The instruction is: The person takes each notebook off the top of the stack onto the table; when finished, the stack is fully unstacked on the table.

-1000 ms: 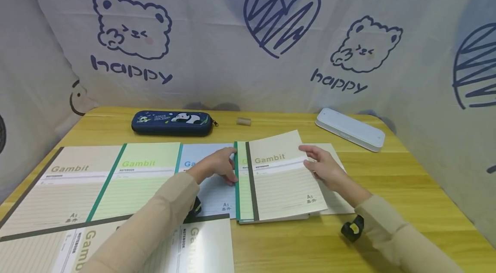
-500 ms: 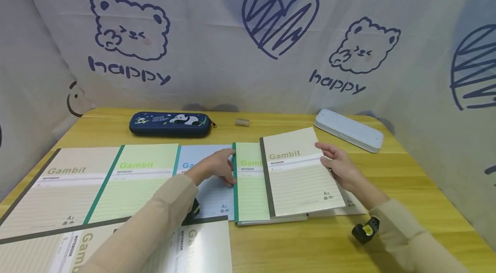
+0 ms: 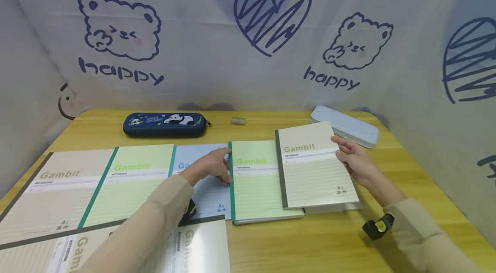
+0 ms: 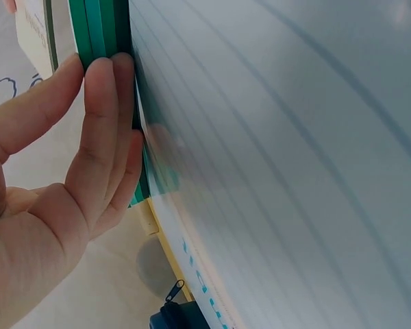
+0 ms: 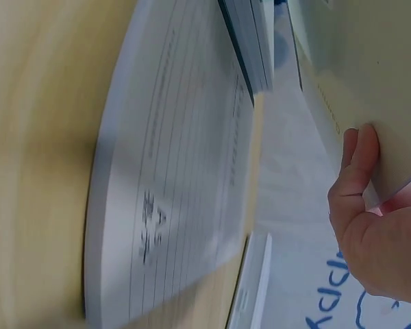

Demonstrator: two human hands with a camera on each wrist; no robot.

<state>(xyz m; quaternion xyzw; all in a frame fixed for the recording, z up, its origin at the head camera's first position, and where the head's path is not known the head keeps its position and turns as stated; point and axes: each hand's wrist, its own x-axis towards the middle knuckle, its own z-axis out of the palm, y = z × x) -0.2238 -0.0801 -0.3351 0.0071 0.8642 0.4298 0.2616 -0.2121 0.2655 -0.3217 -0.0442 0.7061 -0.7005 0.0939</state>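
Observation:
My right hand (image 3: 358, 162) pinches the right edge of a beige notebook (image 3: 315, 178) with a dark spine. In the right wrist view, that notebook is raised above another notebook (image 5: 171, 157) lying on the table. Green-covered with a green spine, a notebook (image 3: 253, 191) tops a small stack left of the raised one. My left hand (image 3: 209, 164) reaches over a blue notebook (image 3: 209, 204), its fingertips against the stack's left side. Close up in the left wrist view, fairly straight fingers (image 4: 99, 123) touch several green spines (image 4: 96, 27).
Left of the blue notebook lie a green notebook (image 3: 135, 187) and a beige one (image 3: 73, 191). More beige notebooks (image 3: 209, 247) lie sideways in front, under my left forearm. Along the back are a navy panda pencil case (image 3: 164, 125), a small brownish piece (image 3: 238, 121) and a white case (image 3: 348, 128).
My right hand has drawn the beige notebook to the right, off most of the green notebook, whose cover now shows almost fully. My left hand keeps its place at the stack's spines.

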